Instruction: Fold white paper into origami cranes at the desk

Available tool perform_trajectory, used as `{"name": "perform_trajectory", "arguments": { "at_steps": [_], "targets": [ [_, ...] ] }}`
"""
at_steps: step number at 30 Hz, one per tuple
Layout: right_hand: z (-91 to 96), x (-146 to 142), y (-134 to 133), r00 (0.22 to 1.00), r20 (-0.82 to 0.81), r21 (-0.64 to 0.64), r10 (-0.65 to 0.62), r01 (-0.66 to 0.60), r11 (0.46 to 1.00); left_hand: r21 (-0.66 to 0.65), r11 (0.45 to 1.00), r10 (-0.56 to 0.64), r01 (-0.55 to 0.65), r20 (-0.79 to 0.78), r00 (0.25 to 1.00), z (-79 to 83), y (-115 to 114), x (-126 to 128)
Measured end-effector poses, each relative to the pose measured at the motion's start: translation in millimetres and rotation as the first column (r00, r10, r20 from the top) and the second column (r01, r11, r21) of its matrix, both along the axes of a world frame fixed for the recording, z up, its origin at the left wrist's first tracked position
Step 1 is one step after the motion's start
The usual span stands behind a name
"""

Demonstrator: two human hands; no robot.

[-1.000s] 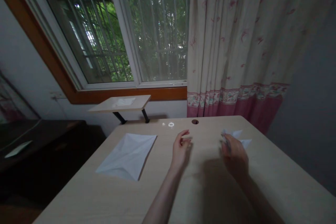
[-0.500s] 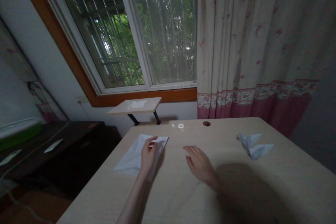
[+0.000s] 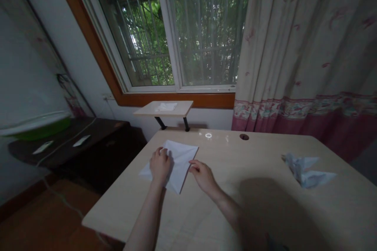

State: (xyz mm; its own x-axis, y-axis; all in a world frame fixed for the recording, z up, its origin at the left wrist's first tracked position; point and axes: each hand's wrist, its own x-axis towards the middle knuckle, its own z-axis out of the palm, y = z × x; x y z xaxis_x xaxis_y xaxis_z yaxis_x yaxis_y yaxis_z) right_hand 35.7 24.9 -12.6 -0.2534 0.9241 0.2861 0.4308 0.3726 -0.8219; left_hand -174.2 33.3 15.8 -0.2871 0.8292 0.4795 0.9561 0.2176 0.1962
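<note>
right hand (image 3: 203, 174) set with fingertips at the edge of a white sheet (image 3: 180, 159), left hand (image 3: 160, 164) laid over it

at the sheet's right edge the right thumb and fingertips are held close together, but whether the paper is pinched between them cannot be told; the left fingers are bent over the sheet's left part, and whether any of it is gripped by them cannot be told either. the sheet is spread, lightly creased, on the left side of the pale table (image 3: 224, 153), one corner pointed toward the person. well apart, near the table's right side, a folded paper piece (image 3: 308, 174) is left untouched, its pointed flaps spread. at the far left a small raised shelf (image 3: 147, 108) is topped by a crumpled white paper (image 3: 166, 106)
</note>
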Motion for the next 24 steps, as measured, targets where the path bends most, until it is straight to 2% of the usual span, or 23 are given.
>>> {"name": "perform_trajectory", "arguments": {
  "at_steps": [7, 11, 20, 24],
  "targets": [
    [-1.9, -0.5, -6.8, 0.998, 0.044, 0.022, 0.048, -0.049, 0.999, -0.034, 0.985, 0.167, -0.169, -0.063, 0.984, -12.5, 0.8, 2.1],
    [0.4, 3.1, -10.0, 0.993, 0.058, 0.059, 0.107, -0.111, 0.992, -0.057, 0.979, 0.19, -0.194, -0.075, 0.979, -15.1, -0.6, 5.8],
    [-13.0, 7.3, -6.9, 0.997, -0.049, 0.012, 0.058, -0.058, 0.998, -0.026, 0.998, 0.064, -0.064, -0.014, 0.998, -0.6, -11.0, 18.5],
    [-19.1, 18.6, -9.9, 0.99, -0.127, -0.011, 0.063, -0.065, 0.998, -0.051, 0.999, -0.008, 0.007, -0.008, 1.0, 5.5, -14.3, 23.9]
  ]
}}
